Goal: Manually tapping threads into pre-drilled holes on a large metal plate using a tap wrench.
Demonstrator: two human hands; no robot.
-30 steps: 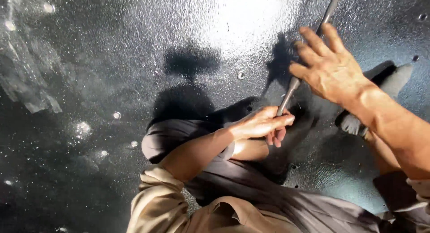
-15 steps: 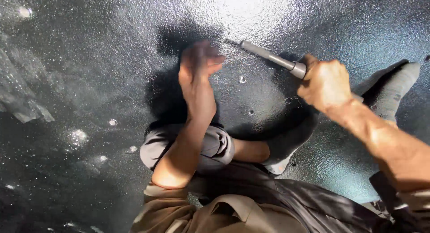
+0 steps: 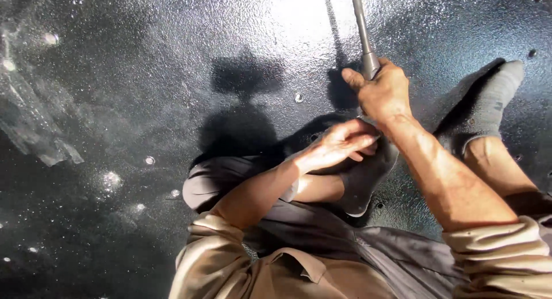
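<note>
The person sits on a dark, glossy, speckled metal floor (image 3: 144, 75), legs folded beneath the camera. The right hand (image 3: 382, 92) is clamped in a full fist around the lower end of a long grey metal bar (image 3: 361, 29), which runs from the fist toward 12 o'clock and out of the top of the frame. The left hand (image 3: 339, 144) lies just below at 7 o'clock of the fist, fingers loosely curled; whether it touches the bar's lower tip cannot be told, as the tip is hidden behind both hands.

Handling judgement: the bar appears rigid steel, fairly heavy for its slim section, smooth and possibly slippery. The thicker collar at the fist looks the soundest point of hold; a second hand higher on the shaft would steady it.

Surroundings: a grey-socked foot (image 3: 489, 103) lies at 3 o'clock of the fist, near the bar's likely swing. A folded knee in grey trousers (image 3: 218, 178) sits at 8 o'clock. Small round bolt heads (image 3: 298, 97) dot the floor at 9 o'clock of the fist. Open floor extends widely toward 9 through 12 o'clock; room is tight toward 3 and 6 o'clock.
</note>
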